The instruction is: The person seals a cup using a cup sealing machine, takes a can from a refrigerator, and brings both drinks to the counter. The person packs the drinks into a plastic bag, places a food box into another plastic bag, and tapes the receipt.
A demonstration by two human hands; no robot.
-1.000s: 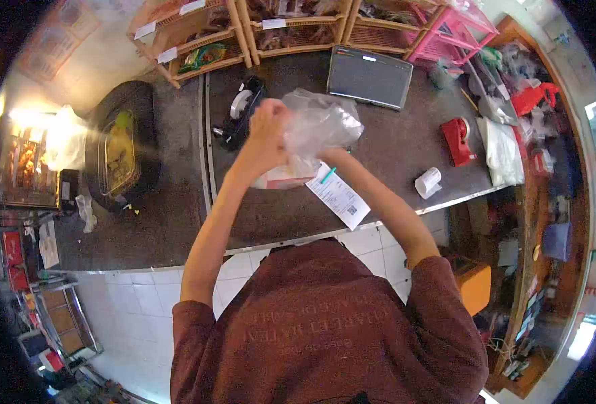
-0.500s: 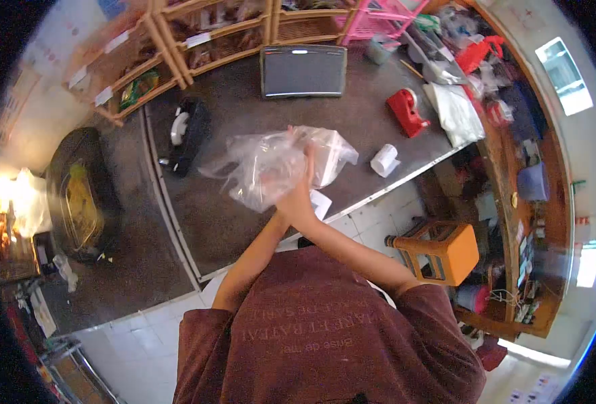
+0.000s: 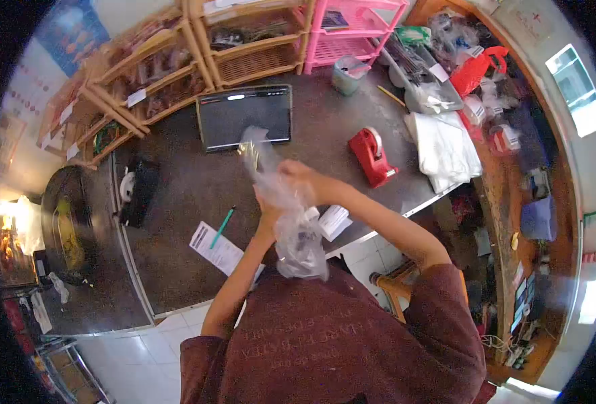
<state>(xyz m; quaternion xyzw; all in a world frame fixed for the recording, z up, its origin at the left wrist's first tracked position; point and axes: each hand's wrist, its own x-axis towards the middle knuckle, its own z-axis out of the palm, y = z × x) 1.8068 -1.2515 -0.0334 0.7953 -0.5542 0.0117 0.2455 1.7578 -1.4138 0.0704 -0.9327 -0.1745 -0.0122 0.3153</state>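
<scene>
A clear plastic bag (image 3: 299, 246) is bunched between my two hands, its lower part hanging toward my shirt and its other end sticking up past my fingers. My left hand (image 3: 269, 206) is closed around the bag from the left. My right hand (image 3: 301, 180) grips it a little higher, fingers curled. Folds of plastic partly hide the fingers of both hands. What the bag contains, I cannot make out. Just right of the bag lies a piece of white paper (image 3: 336, 222). A printed slip (image 3: 210, 247) with a green pen (image 3: 223, 227) on it lies to the left.
A tablet (image 3: 244, 116) stands behind my hands. To the right are a red tape dispenser (image 3: 372, 158) and stacked white bags (image 3: 441, 151). A black tape dispenser (image 3: 140, 192) sits at left. Wooden racks (image 3: 254, 64) and a pink rack (image 3: 345, 47) line the back.
The bag has gone from spread out to bunched upright between my hands. My hands have drawn apart from their crossed position. The view has shifted, and the slip and green pen now show.
</scene>
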